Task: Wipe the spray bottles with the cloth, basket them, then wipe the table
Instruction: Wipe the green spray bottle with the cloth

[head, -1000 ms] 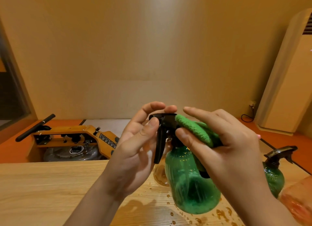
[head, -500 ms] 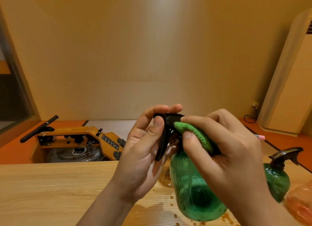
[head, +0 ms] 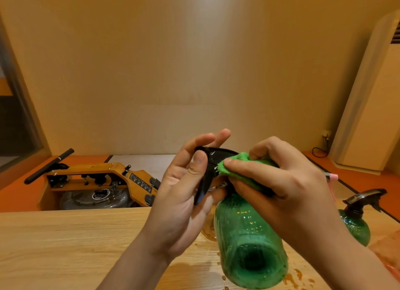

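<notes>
I hold a green spray bottle (head: 246,242) in the air above the wooden table (head: 65,246), tilted so its base faces me. My left hand (head: 184,201) grips its black trigger head (head: 208,170), thumb on the side and fingers behind. My right hand (head: 287,188) pinches a green cloth (head: 238,170) and presses it against the head and neck. A second green spray bottle (head: 355,222) with a black head stands on the table at the right, partly hidden by my right arm.
Water drops and puddles (head: 296,276) lie on the table under the bottle. An orange mesh thing (head: 387,255) sits at the right edge. Beyond the table's far edge stand a yellow machine (head: 97,181) on the floor and a white air conditioner (head: 372,108).
The bottle's base has swung up toward me. My right hand has drawn the cloth back from the top of the head toward the neck. The view shifted slightly.
</notes>
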The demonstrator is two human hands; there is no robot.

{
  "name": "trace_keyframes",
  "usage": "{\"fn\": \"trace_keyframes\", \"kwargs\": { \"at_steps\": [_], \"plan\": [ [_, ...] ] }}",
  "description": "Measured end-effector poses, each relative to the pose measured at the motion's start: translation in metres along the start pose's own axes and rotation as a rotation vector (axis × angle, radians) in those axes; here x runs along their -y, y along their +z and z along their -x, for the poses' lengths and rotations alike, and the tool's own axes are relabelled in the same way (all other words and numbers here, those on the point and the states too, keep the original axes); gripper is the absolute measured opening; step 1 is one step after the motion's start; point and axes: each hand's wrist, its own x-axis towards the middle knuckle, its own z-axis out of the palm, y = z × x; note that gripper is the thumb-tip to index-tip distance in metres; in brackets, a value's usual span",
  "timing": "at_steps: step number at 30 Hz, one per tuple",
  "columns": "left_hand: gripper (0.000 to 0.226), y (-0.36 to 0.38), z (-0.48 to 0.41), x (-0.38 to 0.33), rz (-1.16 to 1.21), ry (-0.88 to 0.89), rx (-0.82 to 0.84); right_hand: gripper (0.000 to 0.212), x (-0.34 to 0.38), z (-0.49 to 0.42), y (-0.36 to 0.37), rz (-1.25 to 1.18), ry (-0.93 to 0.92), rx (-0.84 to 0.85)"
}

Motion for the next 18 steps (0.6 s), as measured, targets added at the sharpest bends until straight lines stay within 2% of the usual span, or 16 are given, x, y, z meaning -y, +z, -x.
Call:
{"fn": "trace_keyframes", "kwargs": {
  "at_steps": [12,15,18],
  "plan": [
    [0.025,0.0030,-0.0013,0.0015,-0.028,0.035,-0.012,0.032,-0.0009,0.0037,-0.0016,-0.124,0.128,0.064],
    [0.027,0.0031,-0.0029,0.0018,0.005,0.026,0.000,0.027,0.0007,0.0018,-0.0010,-0.139,0.138,0.066],
    [0.029,0.0011,-0.0037,-0.0044,0.017,0.030,-0.002,0.020,-0.0033,-0.0020,-0.0034,-0.264,0.238,0.036]
  ]
}}
